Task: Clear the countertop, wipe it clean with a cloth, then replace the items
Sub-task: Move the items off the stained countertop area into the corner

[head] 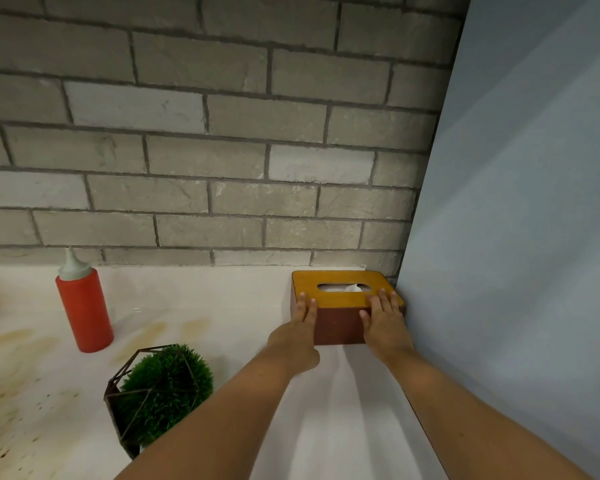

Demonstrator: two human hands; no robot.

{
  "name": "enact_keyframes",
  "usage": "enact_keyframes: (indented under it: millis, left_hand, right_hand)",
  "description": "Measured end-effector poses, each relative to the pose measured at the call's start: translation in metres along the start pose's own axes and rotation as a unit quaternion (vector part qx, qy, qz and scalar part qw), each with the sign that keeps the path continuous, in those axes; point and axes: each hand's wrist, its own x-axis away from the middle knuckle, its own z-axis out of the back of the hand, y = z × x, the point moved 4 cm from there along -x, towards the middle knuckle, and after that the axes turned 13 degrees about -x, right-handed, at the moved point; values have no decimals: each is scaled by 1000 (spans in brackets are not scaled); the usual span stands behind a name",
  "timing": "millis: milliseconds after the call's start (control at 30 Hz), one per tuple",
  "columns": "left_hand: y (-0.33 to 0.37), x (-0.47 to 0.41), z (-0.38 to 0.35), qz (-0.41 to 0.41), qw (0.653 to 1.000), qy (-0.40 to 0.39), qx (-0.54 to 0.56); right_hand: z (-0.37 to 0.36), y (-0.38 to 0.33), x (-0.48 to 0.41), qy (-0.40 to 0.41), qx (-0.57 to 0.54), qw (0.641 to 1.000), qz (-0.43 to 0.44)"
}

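Both hands are clamping the tissue box from its two short ends right now. The left hand is pressing flat on the left end with its fingers reaching up over the yellow lid, and the right hand is doing the same on the right end. So neither hand is wrapping around anything, they're squeezing the box between the palms.

The box is sitting in the far right corner of the countertop, tucked close to the brick wall behind it and just about touching the blue panel on the right.

My take on doing this bit well: keep even pressure from both sides, lift straight up first, then bring it back toward the body. The right hand is getting squeezed between box and panel, so there's hardly any room on that side and sliding right isn't an option. A tissue is poking out of the slot, no need to snag it.

Room-wise, the near right part of the countertop is looking open and clean. To the left, a red squeeze bottle is standing well apart from the box near the back edge, and a green plant in a wire frame is sitting near the front edge just beside the left forearm, so swinging left is looking risky. Brown stains are covering the left side, so the wiping hasn't happened yet, I'd guess.
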Motion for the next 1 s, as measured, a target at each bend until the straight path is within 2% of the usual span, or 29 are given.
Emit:
enact_keyframes:
  millis: [100, 267, 333, 433, 567, 667, 800, 867, 1000]
  left_hand:
    - [0, 9, 7, -20, 1000, -4, 1]
    - [-10, 35, 34, -14, 998, 51, -19]
    - [-22, 45, 50, -4, 998, 61, -34]
    - [-46, 58, 71, 5, 999, 49, -11]
    - [-82, 77, 88, 22, 999, 1, 36]
    - [-107, 93, 93, 31, 998, -43, 26]
    - [-136, 113, 87, 50, 994, -101, 4]
    - [-147, 120, 82, 62, 990, -124, 9]
    - [-170, 129, 72, 106, 985, -128, 46]
  right_hand:
    - [1, 0, -1, -7, 3, 1000, -5]
    - [7, -13, 6, -17, 75, 997, -17]
    - [7, -31, 17, 37, 68, 996, 31]
    - [-2, -69, 42, 115, -26, 988, 96]
    - [-36, -113, 71, -38, -117, 990, 62]
    - [-50, -131, 96, -81, -252, 964, 18]
    - [-61, -149, 133, -174, -389, 900, -93]
    - [-65, -158, 150, -227, -423, 866, -145]
    - [-79, -177, 179, -281, -466, 819, -184]
